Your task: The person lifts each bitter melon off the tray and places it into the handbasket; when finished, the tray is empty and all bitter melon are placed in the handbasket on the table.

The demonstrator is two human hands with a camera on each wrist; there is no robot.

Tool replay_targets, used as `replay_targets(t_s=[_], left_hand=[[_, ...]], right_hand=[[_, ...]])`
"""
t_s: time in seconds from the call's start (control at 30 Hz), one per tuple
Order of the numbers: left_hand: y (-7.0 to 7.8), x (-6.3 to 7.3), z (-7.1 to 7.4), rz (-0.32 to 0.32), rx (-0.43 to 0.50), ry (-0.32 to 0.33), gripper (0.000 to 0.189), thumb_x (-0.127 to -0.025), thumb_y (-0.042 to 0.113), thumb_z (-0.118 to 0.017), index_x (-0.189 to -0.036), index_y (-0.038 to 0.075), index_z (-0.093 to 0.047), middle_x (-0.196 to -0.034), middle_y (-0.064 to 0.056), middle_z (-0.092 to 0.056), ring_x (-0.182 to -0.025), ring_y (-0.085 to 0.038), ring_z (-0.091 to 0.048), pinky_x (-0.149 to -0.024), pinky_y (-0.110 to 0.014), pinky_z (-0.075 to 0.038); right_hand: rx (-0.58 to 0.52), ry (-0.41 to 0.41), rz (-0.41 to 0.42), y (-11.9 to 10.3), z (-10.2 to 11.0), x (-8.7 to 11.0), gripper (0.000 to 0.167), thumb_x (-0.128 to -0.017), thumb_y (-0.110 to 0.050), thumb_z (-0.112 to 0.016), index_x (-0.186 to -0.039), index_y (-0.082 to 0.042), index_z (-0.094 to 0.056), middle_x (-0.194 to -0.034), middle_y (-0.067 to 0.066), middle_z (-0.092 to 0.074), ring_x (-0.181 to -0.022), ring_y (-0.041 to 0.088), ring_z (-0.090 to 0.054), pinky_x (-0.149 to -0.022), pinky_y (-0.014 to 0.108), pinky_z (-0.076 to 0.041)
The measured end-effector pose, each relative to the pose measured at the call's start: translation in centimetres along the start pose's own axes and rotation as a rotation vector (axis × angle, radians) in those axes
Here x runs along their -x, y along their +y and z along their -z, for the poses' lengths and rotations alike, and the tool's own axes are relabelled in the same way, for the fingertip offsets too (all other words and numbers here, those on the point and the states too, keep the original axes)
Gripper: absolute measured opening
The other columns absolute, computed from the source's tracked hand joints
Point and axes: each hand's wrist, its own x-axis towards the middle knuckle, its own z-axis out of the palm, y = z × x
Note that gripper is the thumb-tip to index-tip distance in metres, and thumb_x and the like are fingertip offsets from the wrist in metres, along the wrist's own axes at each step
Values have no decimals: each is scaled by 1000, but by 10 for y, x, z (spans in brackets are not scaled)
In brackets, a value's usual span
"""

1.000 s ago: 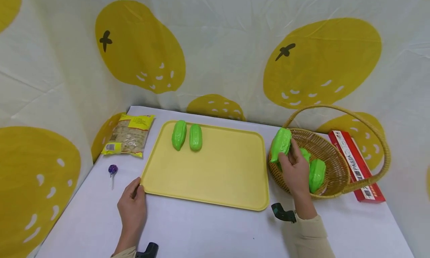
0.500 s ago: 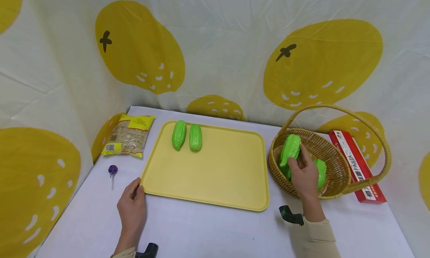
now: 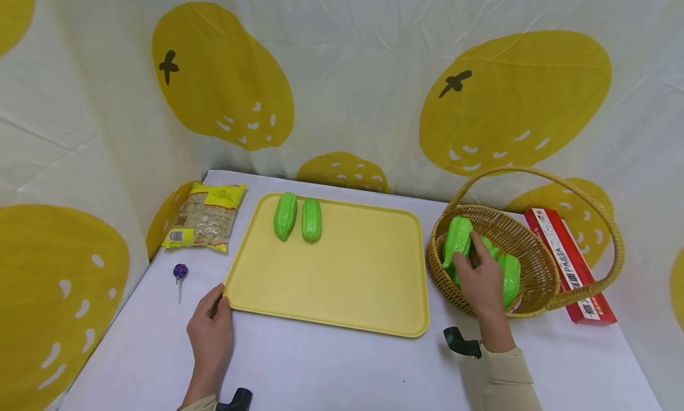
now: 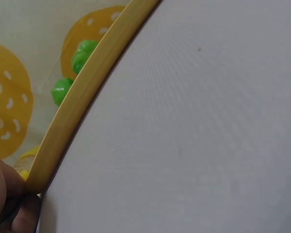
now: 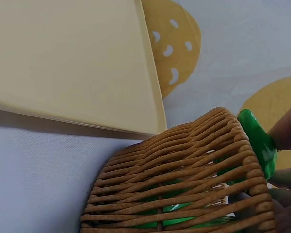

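Note:
My left hand (image 3: 210,334) pinches the near left corner of a yellow tray (image 3: 331,280), thumb and fingers meeting at the rim in the left wrist view. Two glossy green bitter melons, a left one (image 3: 285,216) and a right one (image 3: 312,220), lie side by side at the tray's far left. Inside the wicker basket (image 3: 540,268), my right hand (image 3: 483,280) grips another bitter melon (image 3: 458,239) near the left wall. More bitter melons (image 3: 510,277) lie beside and beneath that hand, partly hidden. Basket weave covers much of the held one in the right wrist view.
The basket's tall handle (image 3: 614,244) arches over its right side. A red pasta box (image 3: 574,274) lies against the basket's right. Left of the tray are a yellow-and-clear food packet (image 3: 208,215) and a purple lollipop (image 3: 180,272). A patterned cloth hangs behind the table.
My right hand has lowered the bitter melon from above the basket's left rim down into the basket, then shifted slightly left. The left hand and tray have stayed put.

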Motion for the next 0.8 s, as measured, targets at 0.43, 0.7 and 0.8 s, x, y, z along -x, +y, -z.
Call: replay_targets(t_s=[0.43,0.7,0.8], left_hand=[[-1,1,1,1,-2,-10,39,-104,6,-52,-142,6,-60,-144,-13,-62,-134,-27,-58,-105,-32,-54],[0,1,2,-20,32,-7,37,-103,6,-53,-140,4,-61,-142,-15,-62,-133,-29,-59,-96,2,-46],[1,1,2,-34,44,-7,37,-103,4,-54,-139,3,-61,-142,-16,-62,-133,-30,-59,-87,12,-35]], right_hand=[[6,-74,-11,1,2,-4,66,-105,-33,-46,-163,-12,-22,-167,15,-27,-153,34,-31,-123,54,-36],[14,-105,2,1,3,-7,66,-105,-32,-45,-163,-9,-21,-166,18,-28,-152,37,-32,-123,57,-36],[22,-116,-1,0,4,-7,66,-105,-31,-45,-163,-9,-21,-167,18,-28,-153,37,-31,-124,57,-35]])
